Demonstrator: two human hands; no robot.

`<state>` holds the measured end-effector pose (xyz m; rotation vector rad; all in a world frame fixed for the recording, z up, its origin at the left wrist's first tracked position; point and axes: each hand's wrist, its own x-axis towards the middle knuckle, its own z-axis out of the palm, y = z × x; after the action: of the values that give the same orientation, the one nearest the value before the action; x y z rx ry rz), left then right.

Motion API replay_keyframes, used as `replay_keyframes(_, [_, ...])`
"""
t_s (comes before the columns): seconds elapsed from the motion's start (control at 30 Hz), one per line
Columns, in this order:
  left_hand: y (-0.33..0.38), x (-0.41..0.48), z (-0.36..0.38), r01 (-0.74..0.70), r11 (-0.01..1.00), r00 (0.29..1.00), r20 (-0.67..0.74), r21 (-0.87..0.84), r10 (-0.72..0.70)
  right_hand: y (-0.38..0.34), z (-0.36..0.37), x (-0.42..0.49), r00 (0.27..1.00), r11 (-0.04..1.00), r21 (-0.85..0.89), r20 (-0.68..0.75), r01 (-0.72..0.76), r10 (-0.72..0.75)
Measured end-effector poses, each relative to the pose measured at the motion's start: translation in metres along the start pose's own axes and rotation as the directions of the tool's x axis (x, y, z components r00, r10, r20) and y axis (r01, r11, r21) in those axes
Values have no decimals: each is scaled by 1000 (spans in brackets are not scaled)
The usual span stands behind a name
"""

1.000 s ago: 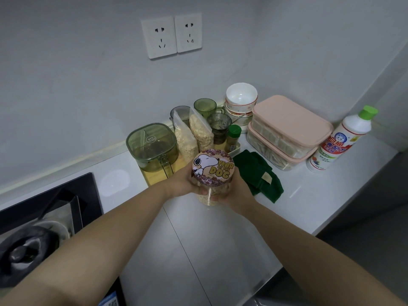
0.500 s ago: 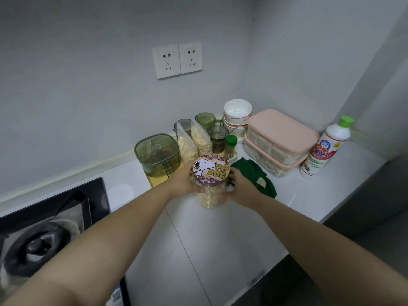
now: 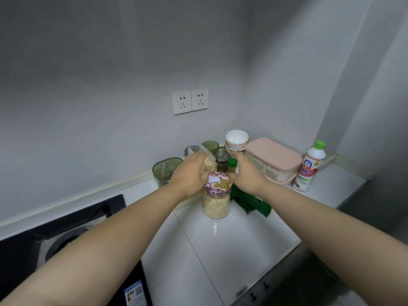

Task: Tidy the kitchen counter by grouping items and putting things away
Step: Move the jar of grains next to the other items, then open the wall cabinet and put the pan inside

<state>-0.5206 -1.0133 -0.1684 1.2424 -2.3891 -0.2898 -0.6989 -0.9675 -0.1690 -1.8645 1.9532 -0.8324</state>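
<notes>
Here, the left hand and right hand flank the lid of the cartoon-lidded jar, fingers loosely spread and gripping nothing, while it stands upright mid-frame on the counter.

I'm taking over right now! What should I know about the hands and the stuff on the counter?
Left hand: open beside the jar's lid, seems to hold nothing.
Right hand: open on the lid's other side, near the green-capped bottle.
The jar stands upright on the counter, just in front of the grain bags.
Done: the jar sits with the food group.
Left: the green cloth lies rumpled beside the jar and the white bottle stands apart, so probably sort those next.
</notes>
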Motion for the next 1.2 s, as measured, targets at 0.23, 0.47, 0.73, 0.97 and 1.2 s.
replay_keyframes(0.23, [49,-6,-105,-88,942,964,-209,325,162,-88,-75,-14,960,962,-222,-191,162,-206])
replay_keyframes(0.47, [87,-6,-191,-60,869,891,-367,491,268,-152,-153,-23,876,915,-345,-350,207,-331])
replay_keyframes(0.73, [148,25,-279,-46,753,730,-492,657,474,-211,-257,-12,695,877,-420,-560,231,-451])
replay_keyframes(0.97, [191,62,-348,72,607,608,-517,792,603,-242,-330,9,576,841,-458,-620,287,-534])
replay_keyframes(1.2, [227,98,-401,230,499,656,-512,835,554,-263,-377,39,533,850,-382,-663,363,-525])
